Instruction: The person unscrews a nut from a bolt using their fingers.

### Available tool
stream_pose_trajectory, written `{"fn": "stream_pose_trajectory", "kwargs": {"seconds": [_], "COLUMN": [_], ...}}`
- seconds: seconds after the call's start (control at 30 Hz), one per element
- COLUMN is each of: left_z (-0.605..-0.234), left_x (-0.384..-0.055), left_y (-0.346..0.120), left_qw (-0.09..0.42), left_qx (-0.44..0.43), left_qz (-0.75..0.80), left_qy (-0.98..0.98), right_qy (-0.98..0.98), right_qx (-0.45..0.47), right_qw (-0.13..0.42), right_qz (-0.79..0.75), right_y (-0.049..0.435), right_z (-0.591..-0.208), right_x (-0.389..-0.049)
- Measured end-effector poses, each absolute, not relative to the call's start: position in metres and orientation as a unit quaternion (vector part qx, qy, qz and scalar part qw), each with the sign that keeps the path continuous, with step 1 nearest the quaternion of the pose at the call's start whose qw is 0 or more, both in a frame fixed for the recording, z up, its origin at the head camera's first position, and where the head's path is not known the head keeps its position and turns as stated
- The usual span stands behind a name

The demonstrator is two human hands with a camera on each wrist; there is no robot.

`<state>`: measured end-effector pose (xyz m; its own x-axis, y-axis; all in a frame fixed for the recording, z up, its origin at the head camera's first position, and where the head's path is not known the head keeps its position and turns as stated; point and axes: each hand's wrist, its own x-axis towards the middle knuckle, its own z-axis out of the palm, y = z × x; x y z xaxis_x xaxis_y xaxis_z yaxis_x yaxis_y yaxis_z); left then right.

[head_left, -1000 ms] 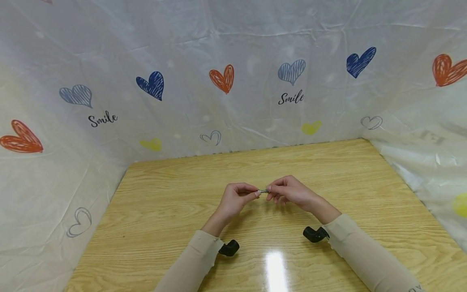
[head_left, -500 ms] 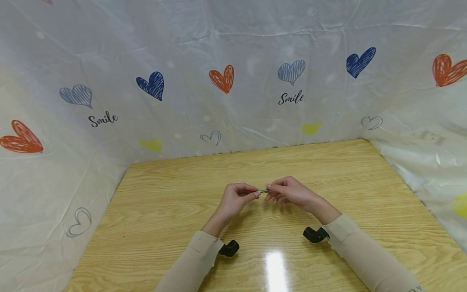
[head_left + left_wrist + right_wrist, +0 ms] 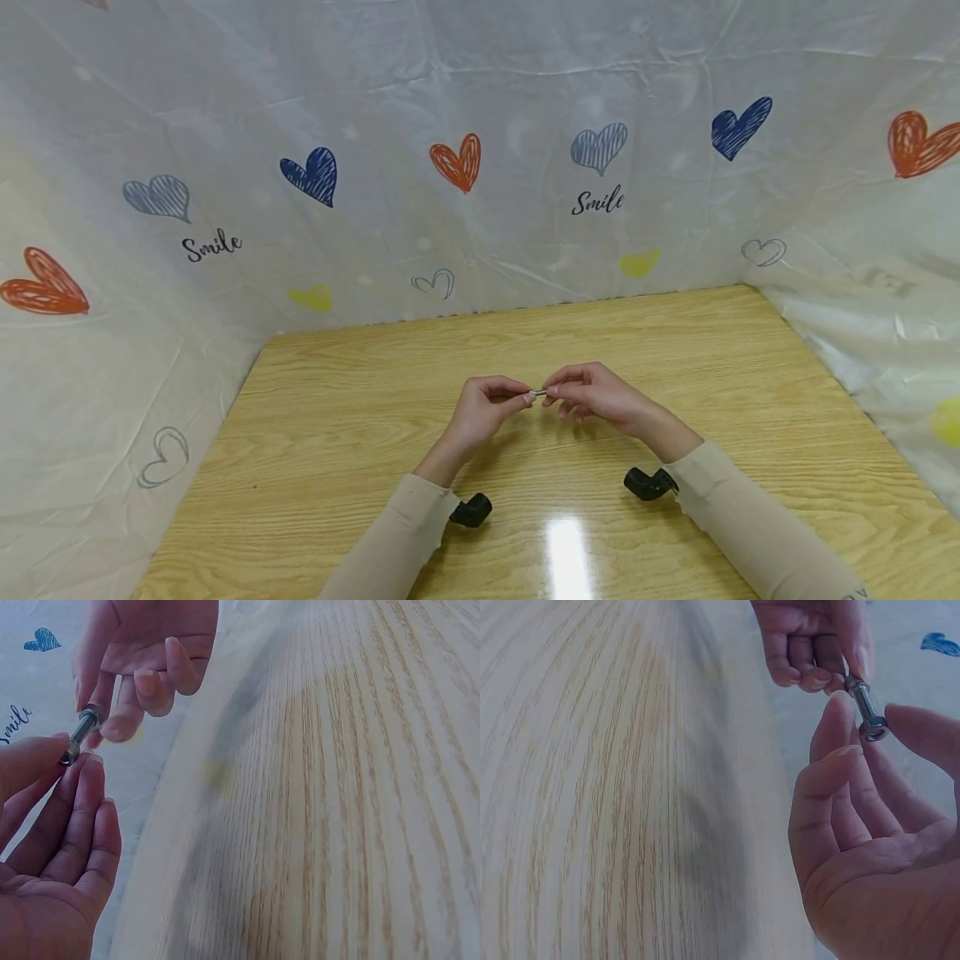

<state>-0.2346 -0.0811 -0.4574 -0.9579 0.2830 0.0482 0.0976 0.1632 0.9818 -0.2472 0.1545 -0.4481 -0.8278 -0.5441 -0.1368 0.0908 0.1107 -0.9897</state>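
Observation:
A small silver bolt (image 3: pixel 538 392) is held between both hands above the table, its threaded shank (image 3: pixel 79 733) showing in the left wrist view. My left hand (image 3: pixel 480 414) pinches the head end between thumb and fingertips. At the other end sits a hex nut (image 3: pixel 874 729), its open face visible in the right wrist view. The thumb and index finger of my right hand (image 3: pixel 600 396) are at opposite sides of this nut, gripping it lightly. The right hand's other fingers are loosely bent below. The bolt head is mostly covered by the left fingertips.
Beneath the hands is a wood-grain table (image 3: pixel 360 442). A pale sheet (image 3: pixel 517 242) printed with hearts and words hangs behind it and along both sides. Black camera mounts (image 3: pixel 471 510) stick out from the beige sleeves (image 3: pixel 765 525) at each wrist.
The right thumb and fingers have shifted slightly around the nut end, and the right hand sits a touch further left. My left hand has stayed in place on the bolt.

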Motion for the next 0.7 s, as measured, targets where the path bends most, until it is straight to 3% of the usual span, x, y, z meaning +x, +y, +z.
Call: {"fn": "stream_pose_trajectory", "kwargs": {"seconds": [0.7], "left_z": [-0.4554], "left_x": [-0.2350], "left_y": [-0.0807], "left_qw": [0.070], "left_qx": [0.124], "left_qz": [0.636], "left_qy": [0.759], "right_qy": [0.704], "right_qx": [-0.154], "right_qw": [0.241], "right_qz": [-0.650], "right_y": [0.1518], "right_z": [-0.4450], "right_x": [-0.2479]}}
